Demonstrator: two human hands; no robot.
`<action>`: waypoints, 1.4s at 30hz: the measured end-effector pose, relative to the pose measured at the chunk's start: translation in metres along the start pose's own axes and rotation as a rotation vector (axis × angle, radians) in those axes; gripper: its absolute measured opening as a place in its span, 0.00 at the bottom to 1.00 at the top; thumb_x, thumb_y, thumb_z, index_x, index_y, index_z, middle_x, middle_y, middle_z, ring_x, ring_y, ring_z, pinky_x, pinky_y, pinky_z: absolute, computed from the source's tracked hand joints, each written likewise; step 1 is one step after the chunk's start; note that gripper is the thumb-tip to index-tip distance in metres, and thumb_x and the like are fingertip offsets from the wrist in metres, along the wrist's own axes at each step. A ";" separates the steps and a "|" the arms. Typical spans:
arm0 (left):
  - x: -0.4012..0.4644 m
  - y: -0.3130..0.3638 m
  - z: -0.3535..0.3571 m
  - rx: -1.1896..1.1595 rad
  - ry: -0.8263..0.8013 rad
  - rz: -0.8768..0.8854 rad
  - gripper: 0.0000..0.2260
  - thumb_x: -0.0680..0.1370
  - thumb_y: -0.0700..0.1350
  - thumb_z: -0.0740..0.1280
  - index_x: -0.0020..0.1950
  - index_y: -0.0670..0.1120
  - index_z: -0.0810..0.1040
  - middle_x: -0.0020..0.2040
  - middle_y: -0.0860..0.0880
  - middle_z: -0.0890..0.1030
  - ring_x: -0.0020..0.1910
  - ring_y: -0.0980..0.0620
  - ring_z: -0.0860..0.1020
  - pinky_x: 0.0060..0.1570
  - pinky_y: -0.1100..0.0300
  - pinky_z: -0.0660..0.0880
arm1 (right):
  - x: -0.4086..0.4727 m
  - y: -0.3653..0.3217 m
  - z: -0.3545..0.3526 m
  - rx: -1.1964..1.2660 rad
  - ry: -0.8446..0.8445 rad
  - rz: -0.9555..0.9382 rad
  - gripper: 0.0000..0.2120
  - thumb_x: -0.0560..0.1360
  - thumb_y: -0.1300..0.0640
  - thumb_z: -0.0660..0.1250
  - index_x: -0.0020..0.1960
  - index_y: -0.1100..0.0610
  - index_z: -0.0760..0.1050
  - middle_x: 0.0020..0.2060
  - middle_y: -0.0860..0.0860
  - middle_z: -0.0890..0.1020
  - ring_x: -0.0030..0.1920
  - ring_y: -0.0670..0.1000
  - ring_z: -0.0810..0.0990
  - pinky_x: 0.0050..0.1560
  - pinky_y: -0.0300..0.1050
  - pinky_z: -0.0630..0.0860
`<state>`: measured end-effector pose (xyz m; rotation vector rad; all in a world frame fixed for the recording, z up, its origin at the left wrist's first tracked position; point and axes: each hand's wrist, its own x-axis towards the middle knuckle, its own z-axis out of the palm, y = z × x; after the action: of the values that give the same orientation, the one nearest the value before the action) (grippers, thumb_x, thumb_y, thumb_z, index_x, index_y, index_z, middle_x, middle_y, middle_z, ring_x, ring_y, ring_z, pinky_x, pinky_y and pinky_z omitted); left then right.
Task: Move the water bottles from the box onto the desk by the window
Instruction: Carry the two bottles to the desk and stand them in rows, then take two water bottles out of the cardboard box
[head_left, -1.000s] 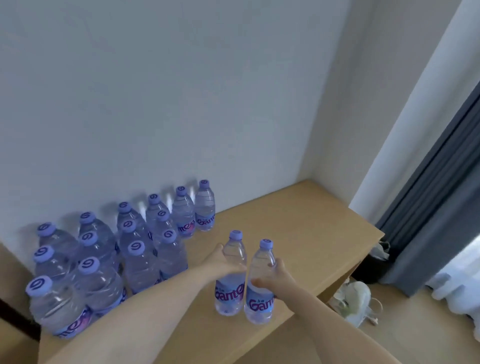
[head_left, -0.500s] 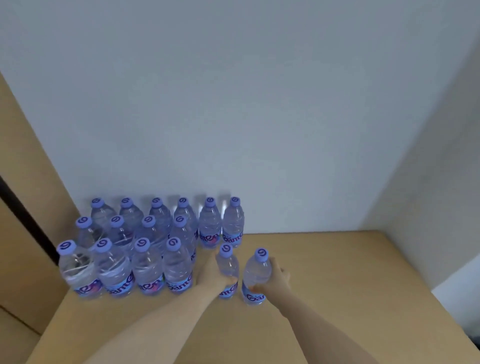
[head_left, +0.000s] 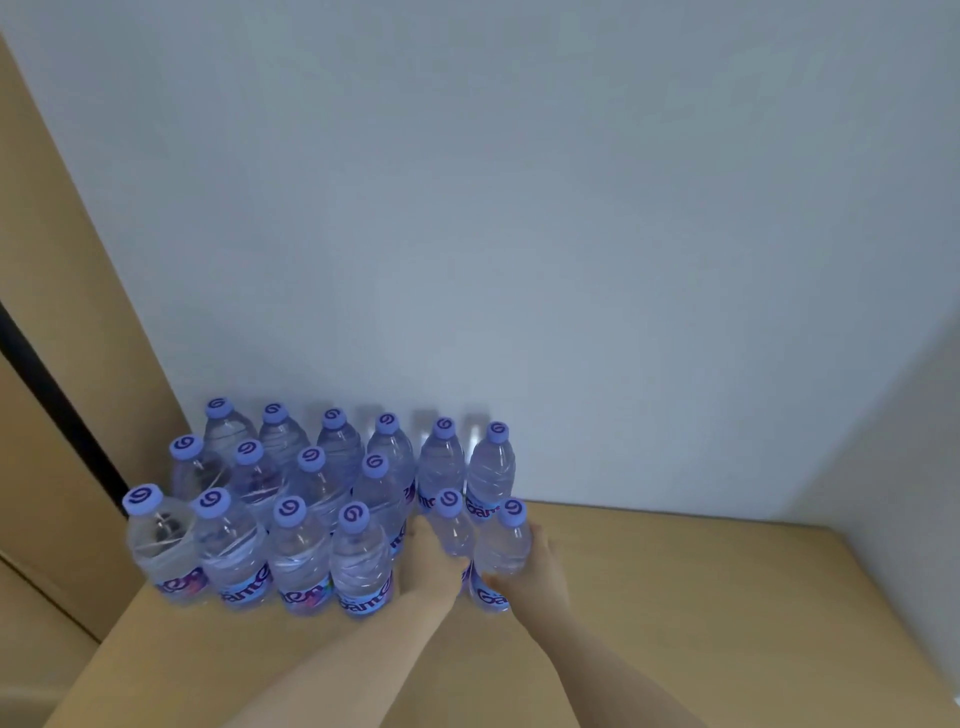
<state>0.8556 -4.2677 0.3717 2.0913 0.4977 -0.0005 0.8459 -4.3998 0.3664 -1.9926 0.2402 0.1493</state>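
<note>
Sixteen water bottles (head_left: 358, 564) stand on the desk (head_left: 675, 597), all with purple caps. Fourteen are free-standing against the wall (head_left: 519, 234). Two are hand-held.

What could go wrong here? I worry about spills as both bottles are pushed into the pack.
The left hand grips a bottle tight beside the front-row bottle; a nudge might topple that row. The right hand holds its bottle near the back-row bottles, which it may bump.
</note>
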 end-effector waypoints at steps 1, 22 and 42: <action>0.003 0.001 -0.001 0.000 -0.004 -0.025 0.23 0.70 0.41 0.73 0.61 0.38 0.68 0.58 0.42 0.76 0.57 0.42 0.76 0.53 0.55 0.72 | 0.004 -0.002 0.002 -0.011 0.005 -0.004 0.21 0.67 0.55 0.74 0.56 0.48 0.69 0.50 0.44 0.75 0.54 0.50 0.76 0.49 0.42 0.75; 0.048 -0.024 0.032 -0.243 -0.029 -0.412 0.18 0.74 0.49 0.70 0.55 0.36 0.78 0.51 0.39 0.80 0.49 0.42 0.77 0.48 0.56 0.71 | 0.042 -0.007 0.027 -0.035 0.049 0.085 0.18 0.71 0.59 0.72 0.54 0.53 0.66 0.50 0.49 0.69 0.45 0.43 0.72 0.37 0.34 0.68; -0.049 -0.072 -0.015 0.181 -0.258 -0.094 0.10 0.75 0.36 0.56 0.36 0.47 0.64 0.35 0.50 0.67 0.35 0.51 0.66 0.35 0.59 0.62 | -0.029 0.016 0.046 -0.430 -0.309 0.045 0.20 0.80 0.54 0.59 0.70 0.59 0.67 0.67 0.55 0.72 0.64 0.53 0.75 0.58 0.41 0.70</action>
<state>0.7827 -4.2387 0.3305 2.2004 0.4513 -0.3784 0.8143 -4.3616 0.3387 -2.3521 0.0541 0.5734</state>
